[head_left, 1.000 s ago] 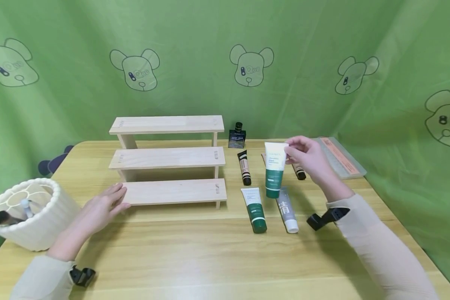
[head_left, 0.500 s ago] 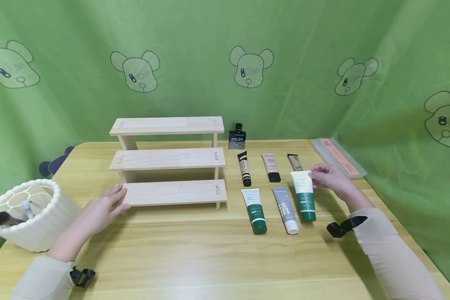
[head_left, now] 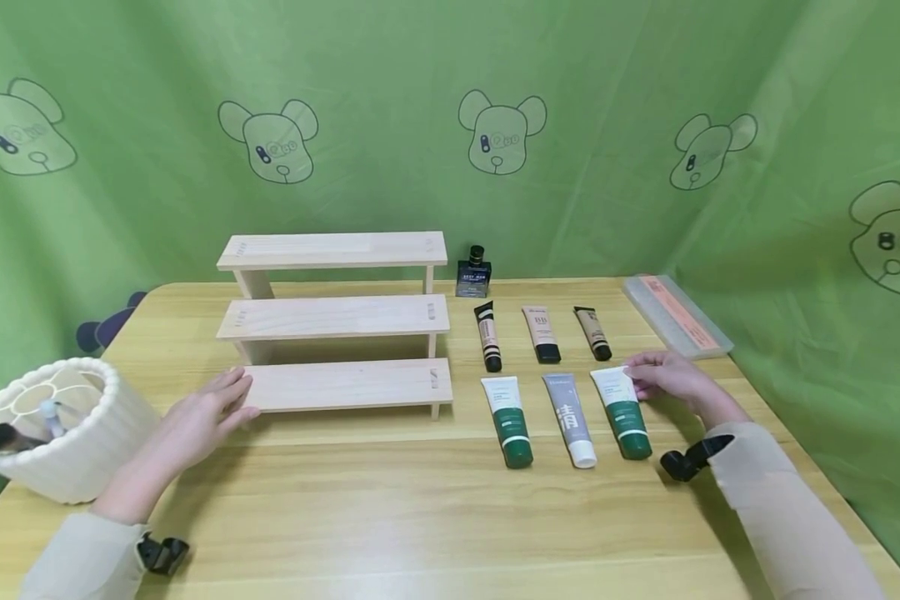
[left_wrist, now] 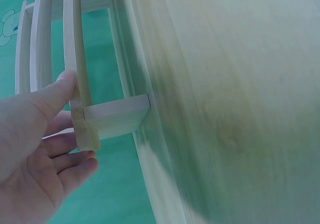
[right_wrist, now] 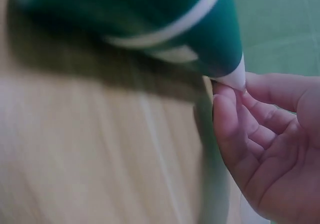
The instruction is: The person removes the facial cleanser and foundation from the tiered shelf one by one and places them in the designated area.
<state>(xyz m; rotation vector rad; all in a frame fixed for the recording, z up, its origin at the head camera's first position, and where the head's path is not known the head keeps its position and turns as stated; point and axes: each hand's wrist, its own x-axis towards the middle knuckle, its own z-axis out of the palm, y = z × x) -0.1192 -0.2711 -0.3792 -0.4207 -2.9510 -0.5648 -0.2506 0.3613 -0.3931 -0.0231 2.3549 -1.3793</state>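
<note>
My right hand (head_left: 671, 385) pinches the flat white end of a green-and-white squeeze tube (head_left: 624, 417) between thumb and fingers. This tube lies low at the table, cap toward me; the right wrist view shows its end (right_wrist: 237, 77) in the fingertips and a shadow beneath. Left of it lie a grey-lilac tube (head_left: 570, 421) and another green-and-white tube (head_left: 507, 423). At the left end of a three-tier wooden display rack (head_left: 345, 385), my left hand (head_left: 202, 417) holds the lowest board. Its thumb presses one side of the board (left_wrist: 75, 44), with fingers around the end.
Behind the front tubes lie a black-and-pink tube (head_left: 488, 337), a pink BB tube (head_left: 542, 335) and a brown tube (head_left: 593, 333). A dark perfume bottle (head_left: 473, 275) stands beside the rack. At right is a flat clear case (head_left: 675, 315); at left, a white brush holder (head_left: 82, 433).
My right hand has carried the green-and-white tube right and down, from above the grey-lilac tube to the right end of the front row. The left hand has stayed at the rack.
</note>
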